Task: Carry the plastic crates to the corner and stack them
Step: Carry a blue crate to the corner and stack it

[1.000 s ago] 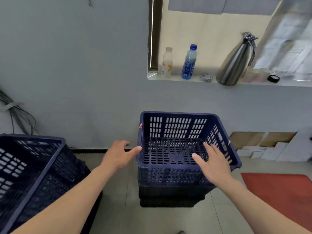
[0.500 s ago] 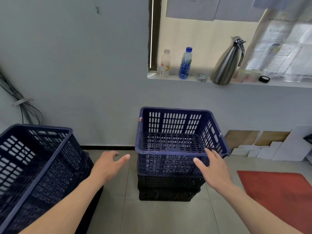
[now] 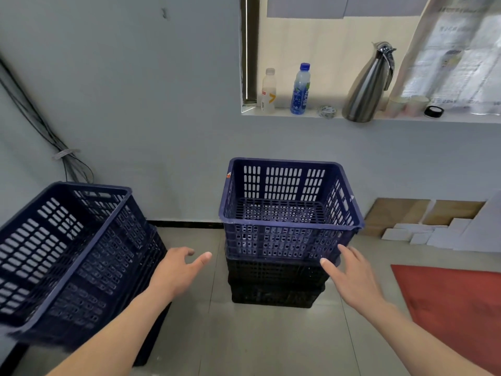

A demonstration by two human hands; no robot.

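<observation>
A blue crate (image 3: 290,213) stood at centre frame, seated on top of darker crates (image 3: 276,286) that rested on the tiled floor (image 3: 271,340), the stack set close to the grey wall (image 3: 135,104). The top crate was upright and held nothing. A second stack (image 3: 67,253) of blue crates occupied the lower left of the frame, its top crate also holding nothing; its lower edge was blurred.

The left hand (image 3: 176,272) was in the gap between the two stacks, low in the frame, fingers spread and slack, its grip open and holding nothing. It touched neither stack. The right hand (image 3: 355,280) was at the lower right corner of the centre stack, grip likewise open and holding nothing, fingers extended toward the crate; whether the fingertips touched the plastic could not be told.

A sill (image 3: 379,118) ran across the upper right of the frame. On it stood a pale bottle (image 3: 269,90), a blue-capped bottle (image 3: 301,89) just beside it, a steel jug (image 3: 366,85) further right, and paper cups (image 3: 406,104) beyond the jug. Cables (image 3: 54,142) ran down the wall at upper left. A red mat (image 3: 455,308) lay on the floor at lower right, and flat boards (image 3: 423,213) leaned against the wall above it.
</observation>
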